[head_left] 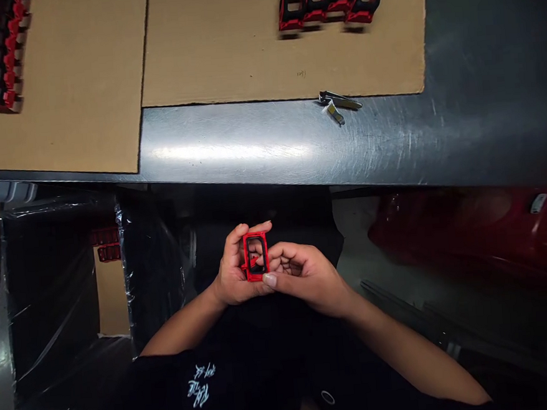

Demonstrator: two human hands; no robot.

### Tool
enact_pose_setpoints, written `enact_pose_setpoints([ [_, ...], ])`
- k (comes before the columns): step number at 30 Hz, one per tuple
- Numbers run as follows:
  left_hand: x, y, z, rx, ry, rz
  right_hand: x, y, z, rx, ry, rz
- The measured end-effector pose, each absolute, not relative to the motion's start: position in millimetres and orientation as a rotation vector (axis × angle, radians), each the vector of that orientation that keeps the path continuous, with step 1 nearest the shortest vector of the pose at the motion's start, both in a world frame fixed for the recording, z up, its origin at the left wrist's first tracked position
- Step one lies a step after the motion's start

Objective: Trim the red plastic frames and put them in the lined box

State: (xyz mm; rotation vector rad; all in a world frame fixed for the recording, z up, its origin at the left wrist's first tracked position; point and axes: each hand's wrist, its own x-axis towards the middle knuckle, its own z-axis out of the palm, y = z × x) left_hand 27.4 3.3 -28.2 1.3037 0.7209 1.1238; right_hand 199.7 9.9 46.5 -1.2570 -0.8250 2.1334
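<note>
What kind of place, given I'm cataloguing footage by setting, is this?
Probably a factory or workshop: a scratched metal worktable partly covered by cardboard sheets, rows of near-identical red-and-black parts laid out on them, and a similar red frame being held.

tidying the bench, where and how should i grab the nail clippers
Probably pinch the right end of the nail clippers, from the near side: that slim end lies over bare metal table, while a short piece angles out nearer the left end.
</note>
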Motion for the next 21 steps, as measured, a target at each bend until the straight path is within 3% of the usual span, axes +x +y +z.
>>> enact_pose_setpoints([
  [15,20.9,0.1,-30.0,1.371,0.840,1.187,191.4,5.0,34.9,-1.230,-0.905,1.804],
  [21,-15.5,12.6,-3.0,1.527,1.043,1.011,201.8,12.1,36.6,-1.284,-1.554,1.538],
])
